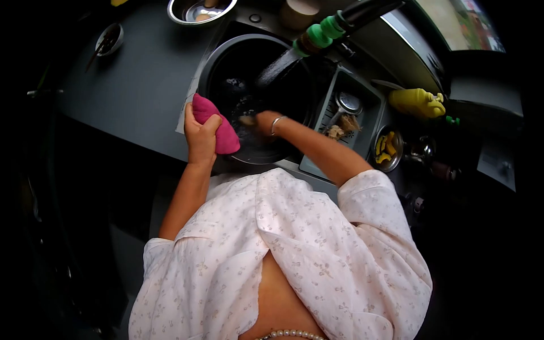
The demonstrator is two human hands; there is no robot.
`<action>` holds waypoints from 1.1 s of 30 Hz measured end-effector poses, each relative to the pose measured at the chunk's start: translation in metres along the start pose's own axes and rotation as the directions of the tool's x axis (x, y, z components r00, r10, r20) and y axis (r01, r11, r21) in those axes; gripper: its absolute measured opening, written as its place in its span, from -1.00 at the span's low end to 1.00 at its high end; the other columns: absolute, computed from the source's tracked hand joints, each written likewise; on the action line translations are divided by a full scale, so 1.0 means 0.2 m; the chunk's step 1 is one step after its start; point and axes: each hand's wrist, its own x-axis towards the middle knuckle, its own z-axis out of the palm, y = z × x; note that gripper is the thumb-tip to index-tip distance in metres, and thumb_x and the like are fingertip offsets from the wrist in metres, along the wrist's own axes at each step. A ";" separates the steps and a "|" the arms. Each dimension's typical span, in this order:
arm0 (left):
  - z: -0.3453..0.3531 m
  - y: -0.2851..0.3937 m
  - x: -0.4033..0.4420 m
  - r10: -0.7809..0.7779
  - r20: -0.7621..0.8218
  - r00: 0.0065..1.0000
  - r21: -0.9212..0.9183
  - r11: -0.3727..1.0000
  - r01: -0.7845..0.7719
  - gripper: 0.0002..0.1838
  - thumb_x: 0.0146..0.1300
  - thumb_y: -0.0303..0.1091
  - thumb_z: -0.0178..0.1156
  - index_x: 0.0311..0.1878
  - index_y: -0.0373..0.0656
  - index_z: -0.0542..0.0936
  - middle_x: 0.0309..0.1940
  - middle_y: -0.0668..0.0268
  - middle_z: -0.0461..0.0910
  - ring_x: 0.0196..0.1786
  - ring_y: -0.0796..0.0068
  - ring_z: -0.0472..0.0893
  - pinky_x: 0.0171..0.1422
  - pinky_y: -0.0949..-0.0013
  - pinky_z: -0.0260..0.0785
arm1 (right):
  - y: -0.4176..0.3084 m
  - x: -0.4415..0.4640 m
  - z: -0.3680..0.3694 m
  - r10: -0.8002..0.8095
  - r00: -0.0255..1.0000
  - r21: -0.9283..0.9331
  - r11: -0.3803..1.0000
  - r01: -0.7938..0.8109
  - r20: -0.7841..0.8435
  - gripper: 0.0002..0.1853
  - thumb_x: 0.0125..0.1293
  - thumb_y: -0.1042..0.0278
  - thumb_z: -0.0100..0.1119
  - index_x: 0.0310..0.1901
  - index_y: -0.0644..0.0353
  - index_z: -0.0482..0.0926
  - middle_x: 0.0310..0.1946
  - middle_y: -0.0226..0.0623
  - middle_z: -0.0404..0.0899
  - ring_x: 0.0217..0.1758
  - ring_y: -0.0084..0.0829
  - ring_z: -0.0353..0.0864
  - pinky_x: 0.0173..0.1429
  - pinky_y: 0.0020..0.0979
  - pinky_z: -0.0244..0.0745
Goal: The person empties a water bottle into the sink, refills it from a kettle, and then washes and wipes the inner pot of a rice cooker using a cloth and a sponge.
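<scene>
A folded pink cloth [220, 127] is gripped in my left hand [199, 136] at the left rim of the round dark sink [208, 61], thumb pressed over it. Inside the sink, low over its wet bottom, is my right hand [265, 123], smeared by motion. A small blurred tan shape [247, 120] shows at its fingertips; what it is, and whether the fingers hold it, I cannot make out. Water [276, 69] runs from the tap with a green fitting [320, 35] into the sink, beyond my right hand.
Right of the sink, a grey tray [323, 96] contains a metal strainer and brown scraps. Farther right are a yellow bottle [416, 103] and a bowl with yellow pieces [387, 148]. A metal bowl [180, 16] stands behind; a small bowl [115, 41] sits on the left counter.
</scene>
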 end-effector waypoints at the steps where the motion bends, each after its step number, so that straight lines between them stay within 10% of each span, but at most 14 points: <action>1: 0.01 0.00 0.00 -0.005 -0.004 1.000 0.013 1.000 0.005 -0.66 -0.02 -0.65 0.08 -0.11 -0.19 0.39 -0.34 0.39 0.45 -0.34 0.62 0.48 -0.22 0.51 0.42 | -0.04 0.02 0.06 -0.039 0.996 0.197 0.979 0.055 -0.086 -0.60 0.23 0.07 0.08 -0.14 0.25 0.65 -0.17 0.01 0.65 -0.08 -0.13 0.66 0.02 -0.24 0.53; 4: 0.00 0.00 0.02 0.006 -0.010 1.000 0.040 0.999 -0.006 -0.65 -0.01 -0.64 0.09 -0.09 -0.20 0.39 -0.31 0.37 0.45 -0.32 0.59 0.49 -0.21 0.49 0.43 | -0.25 -0.12 0.00 -0.165 0.904 0.575 0.724 0.383 -0.394 -0.55 0.30 0.03 -0.01 -0.01 0.25 0.59 -0.16 0.08 0.62 -0.10 -0.06 0.63 0.07 -0.21 0.46; 7: -0.02 0.02 0.02 0.015 -0.068 0.998 0.094 0.995 -0.009 -0.65 -0.01 -0.63 0.11 -0.09 -0.19 0.40 -0.32 0.36 0.45 -0.33 0.58 0.49 -0.21 0.49 0.43 | -0.27 -0.41 -0.06 -0.055 0.980 0.891 0.409 0.198 -0.192 -0.59 0.26 0.13 0.02 0.03 0.19 0.59 -0.20 0.06 0.61 -0.06 -0.09 0.59 0.12 -0.22 0.42; 9: -0.04 0.01 0.03 0.001 -0.065 0.998 0.065 0.998 0.003 -0.65 -0.01 -0.64 0.10 -0.10 -0.19 0.40 -0.34 0.36 0.45 -0.34 0.58 0.50 -0.22 0.49 0.43 | -0.14 -0.49 -0.01 -0.203 0.878 0.489 0.766 0.418 -0.433 -0.59 0.24 0.17 0.02 0.06 0.13 0.60 -0.19 -0.01 0.60 -0.04 -0.13 0.56 0.13 -0.24 0.43; 12: -0.04 0.02 0.03 -0.013 -0.043 0.999 0.025 1.000 0.015 -0.66 -0.02 -0.65 0.10 -0.12 -0.19 0.40 -0.36 0.38 0.45 -0.35 0.59 0.50 -0.24 0.50 0.43 | 0.09 -0.59 -0.08 -0.120 0.931 0.063 0.987 0.151 -0.344 -0.68 0.21 0.20 0.10 -0.02 -0.04 0.67 -0.17 -0.20 0.53 0.01 -0.23 0.51 0.11 -0.27 0.47; 15: -0.02 0.04 0.03 -0.030 0.011 0.999 0.024 0.999 0.030 -0.65 -0.03 -0.67 0.10 -0.12 -0.19 0.41 -0.37 0.39 0.45 -0.37 0.59 0.50 -0.25 0.50 0.44 | 0.32 -0.48 -0.18 -0.101 0.821 -0.443 0.875 -0.195 -0.561 -0.81 0.09 0.26 0.22 -0.23 -0.03 0.68 -0.15 -0.35 0.49 0.02 -0.36 0.46 -0.03 -0.36 0.45; 18: 0.00 0.07 0.03 -0.057 0.039 0.998 0.056 0.997 0.054 -0.66 -0.04 -0.68 0.10 -0.14 -0.18 0.42 -0.38 0.40 0.46 -0.38 0.59 0.50 -0.25 0.50 0.44 | 0.36 -0.36 -0.36 -0.370 0.496 -0.512 0.838 -0.186 -0.785 -0.85 0.13 0.35 0.14 -0.28 -0.02 0.66 -0.16 -0.38 0.50 0.03 -0.39 0.45 -0.04 -0.37 0.36; 21: 0.02 0.07 0.03 -0.054 0.033 0.998 0.069 0.996 0.052 -0.67 -0.04 -0.67 0.10 -0.16 -0.17 0.42 -0.39 0.40 0.46 -0.38 0.59 0.50 -0.25 0.49 0.44 | 0.42 -0.14 -0.39 -0.516 0.457 -0.632 0.762 -0.141 -0.724 -0.85 0.14 0.36 0.12 -0.28 -0.02 0.66 -0.14 -0.38 0.51 0.04 -0.41 0.45 -0.03 -0.40 0.32; 24: 0.04 0.06 0.02 -0.040 0.009 0.999 0.062 0.997 0.039 -0.66 -0.05 -0.67 0.11 -0.15 -0.17 0.42 -0.39 0.38 0.46 -0.37 0.58 0.51 -0.25 0.49 0.44 | 0.26 -0.14 -0.30 -0.194 0.792 -0.625 0.730 -0.278 -0.578 -0.81 0.14 0.33 0.13 -0.23 0.00 0.69 -0.09 -0.40 0.54 0.07 -0.44 0.45 -0.04 -0.40 0.34; 28: 0.06 0.06 0.01 -0.058 0.007 0.998 -0.002 0.998 0.058 -0.62 -0.04 -0.69 0.07 -0.09 -0.19 0.40 -0.35 0.38 0.45 -0.36 0.60 0.50 -0.23 0.50 0.44 | 0.16 0.00 0.00 0.148 0.950 -0.327 0.915 -0.237 -0.275 -0.74 0.22 0.24 0.12 -0.11 0.05 0.70 -0.04 -0.25 0.63 0.06 -0.29 0.60 0.00 -0.21 0.51; 30: 0.06 0.05 0.01 -0.070 0.009 0.998 0.012 0.998 0.070 -0.62 -0.04 -0.69 0.07 -0.09 -0.19 0.40 -0.35 0.38 0.46 -0.36 0.60 0.50 -0.23 0.50 0.44 | 0.03 -0.04 -0.01 0.022 0.998 -0.290 0.957 -0.006 0.054 -0.70 0.21 0.23 0.11 -0.09 0.13 0.69 -0.03 -0.15 0.65 0.00 -0.19 0.66 0.02 -0.17 0.54; 33: 0.07 0.06 0.03 -0.072 0.015 0.997 0.024 0.997 0.072 -0.61 -0.04 -0.70 0.07 -0.08 -0.18 0.39 -0.35 0.38 0.46 -0.35 0.59 0.50 -0.23 0.49 0.44 | -0.12 -0.01 -0.04 -0.263 0.965 -0.005 0.965 0.263 -0.009 -0.66 0.16 0.21 0.14 -0.12 0.24 0.67 -0.09 0.02 0.62 -0.05 -0.05 0.64 0.06 -0.20 0.52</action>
